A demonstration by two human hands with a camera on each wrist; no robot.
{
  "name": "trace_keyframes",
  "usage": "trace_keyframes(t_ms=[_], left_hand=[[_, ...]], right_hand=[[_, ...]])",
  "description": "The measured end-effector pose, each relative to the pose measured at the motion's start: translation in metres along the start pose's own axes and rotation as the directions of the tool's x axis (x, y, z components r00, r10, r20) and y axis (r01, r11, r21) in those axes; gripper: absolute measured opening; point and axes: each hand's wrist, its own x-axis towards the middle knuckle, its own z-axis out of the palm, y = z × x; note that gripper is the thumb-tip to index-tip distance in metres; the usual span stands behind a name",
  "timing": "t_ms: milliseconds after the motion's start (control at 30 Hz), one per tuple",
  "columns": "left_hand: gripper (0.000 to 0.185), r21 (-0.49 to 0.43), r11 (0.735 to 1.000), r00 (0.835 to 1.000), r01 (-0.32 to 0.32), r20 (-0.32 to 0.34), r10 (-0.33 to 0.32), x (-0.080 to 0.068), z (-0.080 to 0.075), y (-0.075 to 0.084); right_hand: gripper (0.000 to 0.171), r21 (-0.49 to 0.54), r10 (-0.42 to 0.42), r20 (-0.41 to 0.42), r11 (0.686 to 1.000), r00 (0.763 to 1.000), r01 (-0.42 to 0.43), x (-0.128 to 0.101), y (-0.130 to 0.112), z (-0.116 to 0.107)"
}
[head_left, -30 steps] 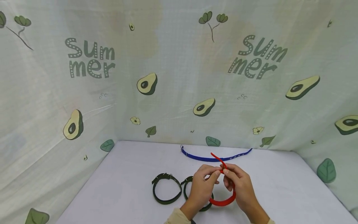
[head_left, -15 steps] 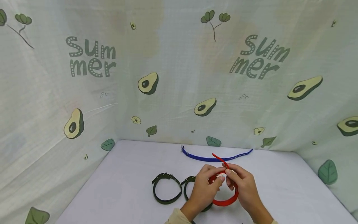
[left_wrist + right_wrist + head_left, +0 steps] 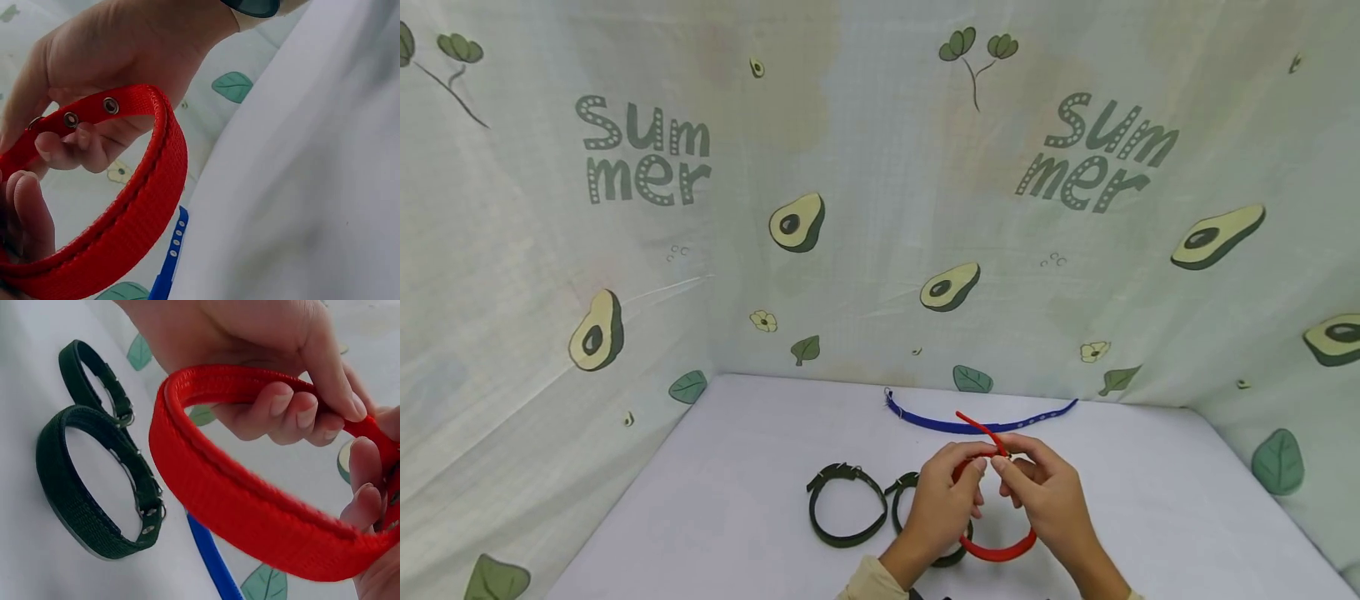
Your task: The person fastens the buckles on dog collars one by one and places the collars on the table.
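The red collar [image 3: 997,533] is held up over the desk [image 3: 737,467] in the head view, bent into a loop, its free tip poking up past the buckle area. The left hand [image 3: 943,500] and right hand [image 3: 1045,496] both pinch it where the ends meet. Two dark collars [image 3: 847,506] lie already looped; a blue collar [image 3: 977,421] lies flat behind.

Left wrist view: the eyelets sit under curled fingers [image 3: 69,147].

Right wrist view: the loop looks formed, but whether it is fastened cannot be told.
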Motion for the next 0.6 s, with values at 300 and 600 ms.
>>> trace_keyframes(t_ms=[300,600], left_hand=[[0.028,-0.154,0.983,0.995,0.096,-0.017,-0.1,0.0044,0.0002,0.0059],[0.029,-0.28,0.941,0.981,0.189,0.008,-0.195,0.0079,-0.0014,0.0027]], right_hand=[[0.028,-0.065,-0.006,-0.038,0.998,0.999,0.004,0.0001,-0.002,-0.001],[0.026,-0.034,0.02,-0.172,0.999,0.985,-0.026,-0.0003,-0.0036,-0.0015]])
